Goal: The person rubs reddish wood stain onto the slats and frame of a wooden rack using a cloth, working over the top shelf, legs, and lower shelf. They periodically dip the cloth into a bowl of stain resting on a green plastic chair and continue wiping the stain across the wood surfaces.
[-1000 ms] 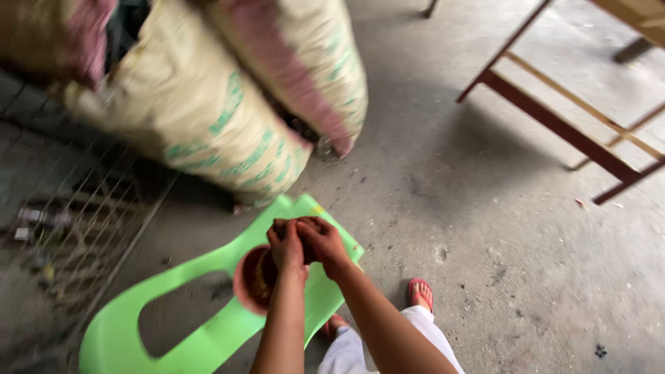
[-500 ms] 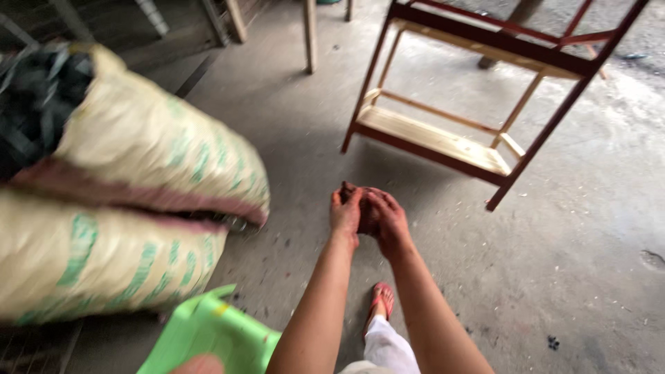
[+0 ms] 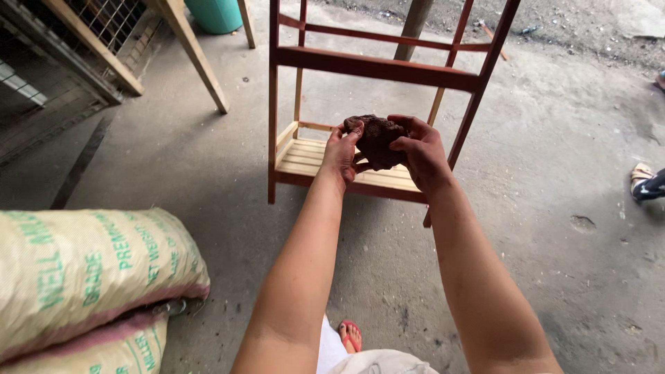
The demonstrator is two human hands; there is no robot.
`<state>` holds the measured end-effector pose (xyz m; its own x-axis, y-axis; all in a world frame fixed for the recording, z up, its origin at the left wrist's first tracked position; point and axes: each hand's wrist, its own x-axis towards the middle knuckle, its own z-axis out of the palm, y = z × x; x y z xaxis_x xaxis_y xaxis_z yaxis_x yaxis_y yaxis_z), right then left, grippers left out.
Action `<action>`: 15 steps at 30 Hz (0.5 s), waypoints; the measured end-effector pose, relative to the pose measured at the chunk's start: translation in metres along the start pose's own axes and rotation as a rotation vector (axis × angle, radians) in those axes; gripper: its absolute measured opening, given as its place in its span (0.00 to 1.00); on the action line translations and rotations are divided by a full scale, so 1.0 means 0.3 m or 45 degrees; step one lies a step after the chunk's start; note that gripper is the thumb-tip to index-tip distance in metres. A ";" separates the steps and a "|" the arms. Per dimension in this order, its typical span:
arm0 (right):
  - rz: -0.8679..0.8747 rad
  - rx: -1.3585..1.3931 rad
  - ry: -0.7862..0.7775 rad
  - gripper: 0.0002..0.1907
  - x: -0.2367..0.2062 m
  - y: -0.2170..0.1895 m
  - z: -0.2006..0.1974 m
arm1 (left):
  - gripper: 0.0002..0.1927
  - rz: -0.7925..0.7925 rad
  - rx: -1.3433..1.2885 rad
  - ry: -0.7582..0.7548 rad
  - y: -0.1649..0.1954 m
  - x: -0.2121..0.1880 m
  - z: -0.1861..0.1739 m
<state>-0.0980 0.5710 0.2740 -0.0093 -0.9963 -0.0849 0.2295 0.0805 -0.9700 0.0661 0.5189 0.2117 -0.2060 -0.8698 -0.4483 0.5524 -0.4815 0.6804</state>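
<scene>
Right now both arms reach out in front, and the two hands meet around one thing. It is a dark brown lump (image 3: 377, 140), rough and crumbly, a bit like a clod of dirt. What it is made of is hard to tell.

The left hand (image 3: 341, 154) holds the lump from the left side. Its fingers curl up over the top edge and its thumb is tucked at the front. The right hand (image 3: 421, 154) holds the lump from the right side. Its fingers bend over the top and press on it. So both hands are closed on the lump, and the lump is up in the air between them, not resting on anything.

Behind the hands stands a small wooden rack (image 3: 377, 68) with dark red legs and bars. Its low shelf (image 3: 305, 159) is made of pale wood slats. The lump is in front of the rack, above that low shelf as the camera sees it.

At the bottom left lie two big sacks (image 3: 90, 266), one on top of the other. They are pale with green print and a pink edge.

The floor (image 3: 554, 263) is grey concrete with some cracks and spots. A foot in a red sandal (image 3: 350, 335) shows near the bottom. At the top left are a wire fence (image 3: 111, 21) and a slanted wooden post (image 3: 194, 59), with a teal tub (image 3: 216, 14) close by.

At the far right edge, another person's foot (image 3: 648, 181) peeks in.
</scene>
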 end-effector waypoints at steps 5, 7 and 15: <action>-0.159 -0.278 0.204 0.16 0.262 0.052 -0.055 | 0.22 0.007 -0.056 -0.023 0.095 0.285 0.026; -0.201 -0.388 0.317 0.15 0.392 0.120 -0.071 | 0.19 -0.010 -0.020 0.016 0.106 0.423 0.018; -0.187 -0.549 0.462 0.12 0.764 0.488 -0.196 | 0.22 0.242 0.148 0.228 0.014 0.884 -0.165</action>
<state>-0.1236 0.3560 0.0991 -0.3612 -0.9307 0.0584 -0.2157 0.0225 -0.9762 0.0538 0.2916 0.0669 0.0443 -0.9179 -0.3944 0.4692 -0.3294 0.8194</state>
